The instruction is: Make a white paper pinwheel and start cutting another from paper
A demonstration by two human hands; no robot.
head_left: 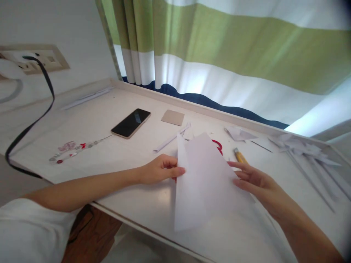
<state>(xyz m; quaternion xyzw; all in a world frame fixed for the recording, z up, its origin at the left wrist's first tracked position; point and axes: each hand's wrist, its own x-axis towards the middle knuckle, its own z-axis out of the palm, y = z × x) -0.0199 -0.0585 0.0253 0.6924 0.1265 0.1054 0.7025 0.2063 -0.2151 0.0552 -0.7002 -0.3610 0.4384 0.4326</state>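
A white sheet of paper lies on the white table in front of me, its near end hanging over the table's front edge. My left hand pinches the sheet's left edge between thumb and fingers. My right hand rests at the sheet's right side, fingers stretched out flat and touching the paper. Red-handled scissors lie partly hidden behind the sheet's top. A yellow utility knife lies just beyond my right fingertips.
A black phone lies at centre left, a beige card beyond it. Rolled paper sticks and folded paper pinwheels lie on the table. Beads sit at left. A black cable hangs from a wall socket. A striped curtain hangs behind.
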